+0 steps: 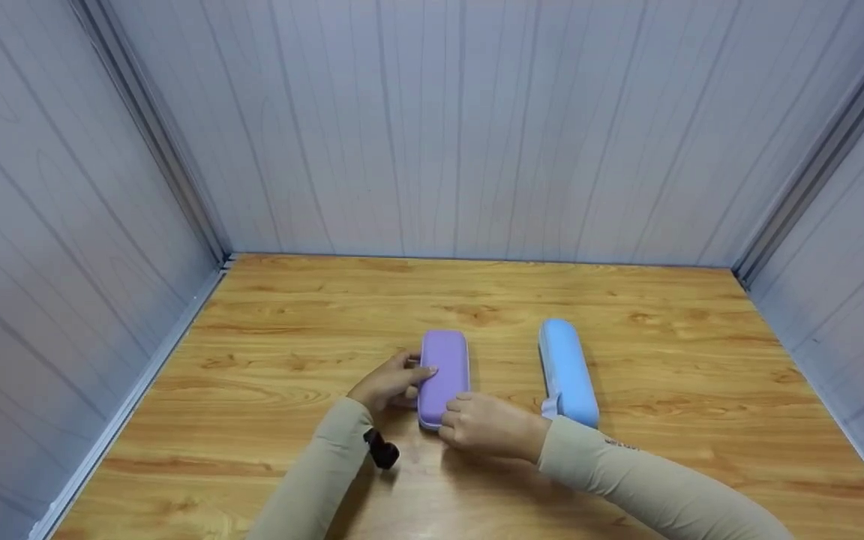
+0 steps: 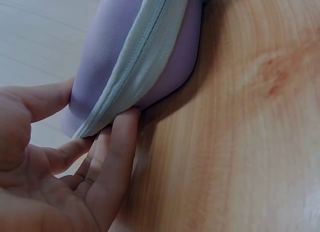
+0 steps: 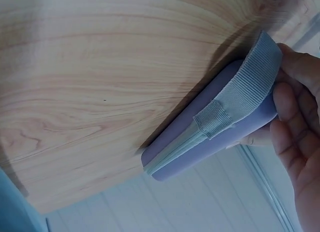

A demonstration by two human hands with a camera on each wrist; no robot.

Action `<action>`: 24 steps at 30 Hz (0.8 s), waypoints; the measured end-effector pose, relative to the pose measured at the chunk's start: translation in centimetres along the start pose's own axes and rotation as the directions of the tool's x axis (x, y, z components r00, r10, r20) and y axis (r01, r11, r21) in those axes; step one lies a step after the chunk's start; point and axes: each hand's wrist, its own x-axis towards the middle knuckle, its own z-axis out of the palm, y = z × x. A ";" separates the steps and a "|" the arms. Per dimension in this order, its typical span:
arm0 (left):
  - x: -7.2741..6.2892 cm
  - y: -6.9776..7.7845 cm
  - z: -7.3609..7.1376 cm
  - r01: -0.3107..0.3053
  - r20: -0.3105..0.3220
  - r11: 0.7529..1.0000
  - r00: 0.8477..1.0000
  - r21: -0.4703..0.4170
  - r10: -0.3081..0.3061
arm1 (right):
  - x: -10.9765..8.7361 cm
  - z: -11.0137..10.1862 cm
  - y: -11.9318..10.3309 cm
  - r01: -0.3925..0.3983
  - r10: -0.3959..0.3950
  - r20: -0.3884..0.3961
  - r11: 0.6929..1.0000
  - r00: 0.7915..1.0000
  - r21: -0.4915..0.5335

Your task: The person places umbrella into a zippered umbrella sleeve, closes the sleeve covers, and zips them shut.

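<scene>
A purple zip case (image 1: 444,352) with rounded ends lies lengthwise on the wooden table, in front of the person. The left hand (image 1: 391,382) grips its left side, thumb on the top and fingers low against the side; the pale zip band (image 2: 145,51) shows beside them in the left wrist view. At the near right corner, the right hand (image 1: 496,426) has curled fingers against the case. A grey woven strap (image 3: 250,81) runs along the case's side up to these fingers in the right wrist view. What exactly the fingertips pinch there is hidden.
A light blue case (image 1: 568,367) with a pale strap (image 1: 552,405) lies to the right, close to the right forearm. A small black device (image 1: 381,450) sits at the left wrist. Pale panel walls (image 1: 432,135) enclose the wooden table (image 1: 289,315) at back and sides.
</scene>
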 end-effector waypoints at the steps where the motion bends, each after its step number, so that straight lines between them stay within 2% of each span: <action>1: 0.0 0.0 0.0 0.002 0.000 1.000 1.000 0.002 -0.002 | -0.1 0.0 0.0 -0.003 0.003 -0.004 1.000 1.000 0.008; 7: -0.1 0.1 0.0 0.016 0.000 1.000 1.000 0.003 -0.016 | -1.0 0.2 0.3 -0.029 0.029 -0.002 0.997 1.000 0.068; 13: -0.1 0.1 0.0 0.014 0.033 1.000 0.999 -0.010 -0.014 | -1.7 0.4 0.5 -0.029 0.029 -0.003 0.998 1.000 0.063; 21: 0.0 0.1 -0.1 0.018 0.035 1.000 0.999 -0.019 -0.018 | -2.3 0.4 0.7 -0.072 0.067 0.043 0.991 0.997 0.109; 24: -0.1 0.2 0.0 0.017 0.036 1.000 0.999 -0.019 -0.016 | -2.4 0.5 0.6 -0.076 0.072 0.044 0.993 0.996 0.090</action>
